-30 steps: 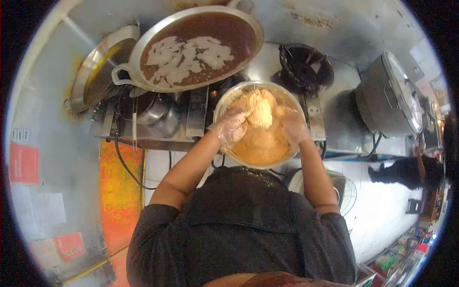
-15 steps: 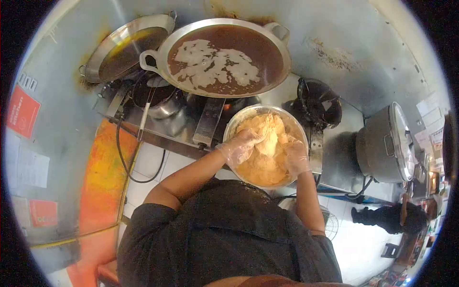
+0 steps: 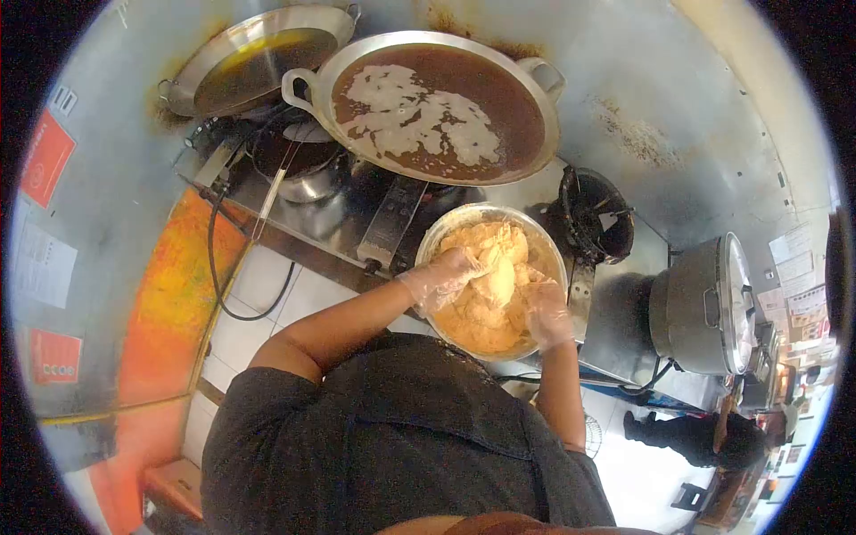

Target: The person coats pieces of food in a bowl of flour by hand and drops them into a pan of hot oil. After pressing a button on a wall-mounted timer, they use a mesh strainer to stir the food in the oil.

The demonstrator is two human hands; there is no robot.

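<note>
Both of my hands wear clear plastic gloves and are over a round metal bowl of orange-tan, flour-like coating. My left hand comes in at the bowl's left side, its fingers closed on a pale coated piece near the middle. At the right side, my right hand is inside the rim, its fingers curled against the same piece. More coated pieces lie heaped toward the back of the bowl, and loose coating fills the front.
A wide pan of brown, foamy oil sits behind the bowl. Left of it are another oil pan and a small pot. A blackened wok and large lidded pot stand right. Another person is farther right.
The view has turned and shifted slightly. The pale coated piece between my hands now shows a rounder, smoother side. Both hands remain in the bowl.
</note>
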